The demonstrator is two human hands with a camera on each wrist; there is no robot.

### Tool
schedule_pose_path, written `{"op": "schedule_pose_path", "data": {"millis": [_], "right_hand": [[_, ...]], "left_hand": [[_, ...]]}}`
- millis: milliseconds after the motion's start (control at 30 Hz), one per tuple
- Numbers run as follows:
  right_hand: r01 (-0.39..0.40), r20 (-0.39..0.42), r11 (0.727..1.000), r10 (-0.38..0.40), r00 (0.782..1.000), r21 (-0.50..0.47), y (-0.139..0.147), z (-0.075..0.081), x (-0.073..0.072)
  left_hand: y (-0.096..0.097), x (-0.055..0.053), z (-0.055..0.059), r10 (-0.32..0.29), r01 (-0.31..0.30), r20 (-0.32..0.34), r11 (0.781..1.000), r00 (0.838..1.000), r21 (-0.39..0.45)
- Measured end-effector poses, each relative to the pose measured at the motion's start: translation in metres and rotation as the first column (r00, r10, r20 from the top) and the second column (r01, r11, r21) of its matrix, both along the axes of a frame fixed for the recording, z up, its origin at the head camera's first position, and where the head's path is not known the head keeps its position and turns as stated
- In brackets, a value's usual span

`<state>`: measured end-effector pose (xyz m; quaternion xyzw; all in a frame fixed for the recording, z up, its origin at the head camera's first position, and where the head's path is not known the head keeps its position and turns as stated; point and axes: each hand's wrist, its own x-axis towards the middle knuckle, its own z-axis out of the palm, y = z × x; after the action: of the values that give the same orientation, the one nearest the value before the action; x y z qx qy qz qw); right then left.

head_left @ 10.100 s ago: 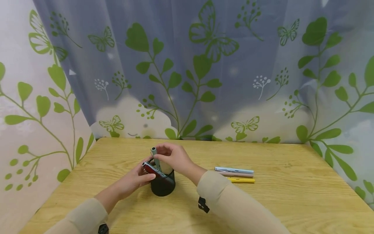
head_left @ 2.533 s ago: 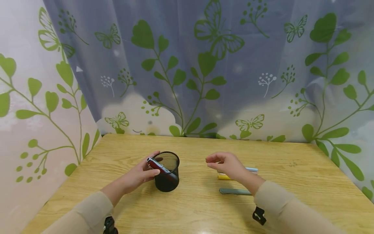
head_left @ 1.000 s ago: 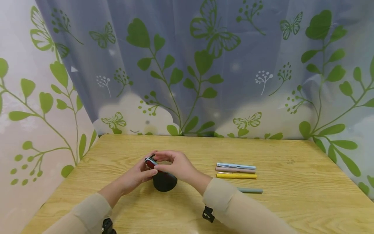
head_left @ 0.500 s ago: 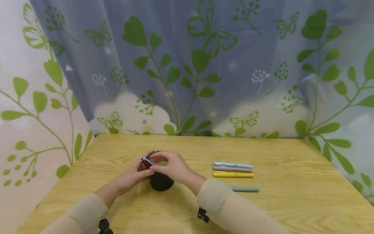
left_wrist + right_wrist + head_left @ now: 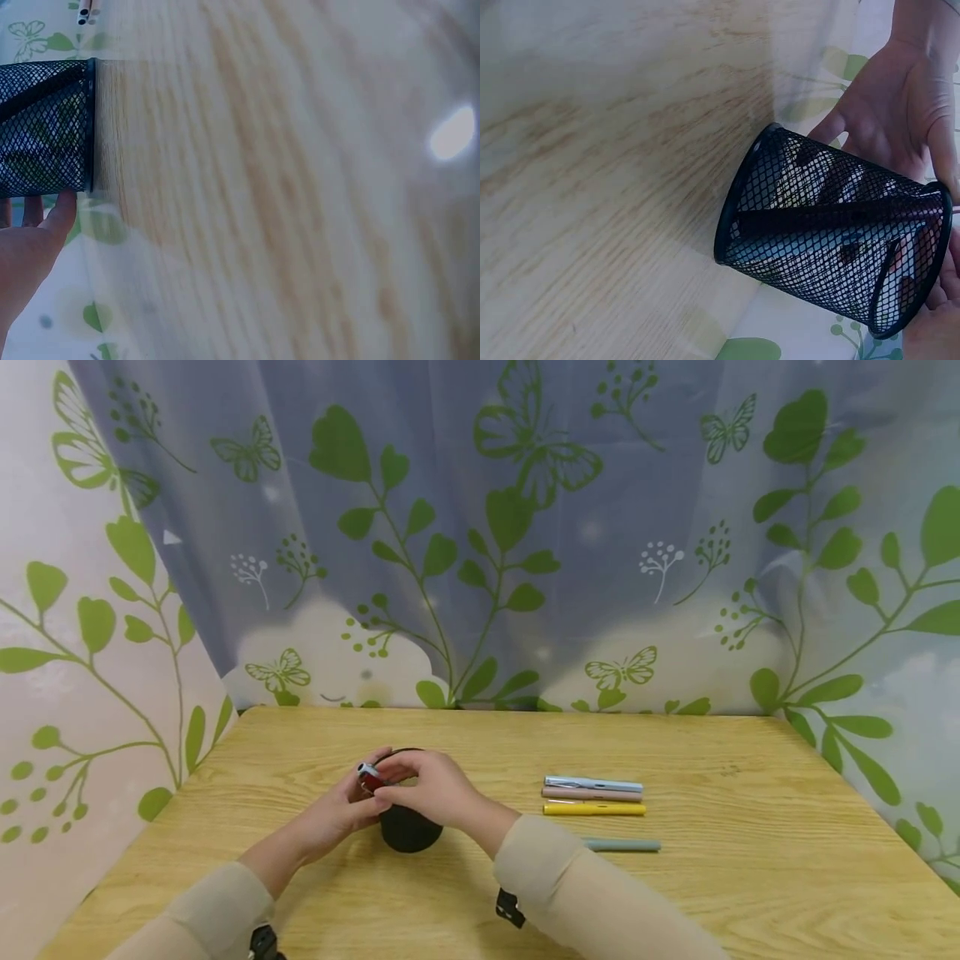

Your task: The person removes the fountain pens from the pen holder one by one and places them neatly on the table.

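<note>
A black mesh pen holder [image 5: 411, 833] stands on the table; the right wrist view also shows the mesh holder [image 5: 840, 225] with pens leaning inside. My left hand [image 5: 326, 822] grips its left side near the rim; fingers [image 5: 64, 214] touch the mesh in the left wrist view. A dark red pen [image 5: 371, 783] tilts out over the left of the rim, beside a pale blue pen [image 5: 364, 769]. My right hand [image 5: 438, 789] reaches over the opening, thumb and fingers pinching the red pen. Its fingertips are partly hidden.
To the right, a light blue pen [image 5: 594, 783], a pinkish-brown pen [image 5: 592, 794] and a yellow pen [image 5: 594, 809] lie side by side. A grey-green pen [image 5: 626, 845] lies nearer, partly behind the right sleeve. A patterned curtain [image 5: 450, 527] hangs behind the table.
The grey-green pen, earlier held above the holder, now lies on the table. My right hand has returned from the loose pens to the holder. My left hand stays on it.
</note>
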<state>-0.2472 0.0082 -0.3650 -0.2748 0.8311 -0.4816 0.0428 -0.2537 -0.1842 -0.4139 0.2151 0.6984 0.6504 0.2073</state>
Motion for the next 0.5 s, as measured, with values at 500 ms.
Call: {"op": "schedule_pose_path", "data": {"millis": [500], "right_hand": [[0.014,0.062,0.998,-0.017,0.998,0.055,-0.0061,0.0043,-0.0037]], "left_hand": [[-0.0006,-0.0013,-0.0012,0.0,0.0,0.005,1.0,1.0,-0.013]]}}
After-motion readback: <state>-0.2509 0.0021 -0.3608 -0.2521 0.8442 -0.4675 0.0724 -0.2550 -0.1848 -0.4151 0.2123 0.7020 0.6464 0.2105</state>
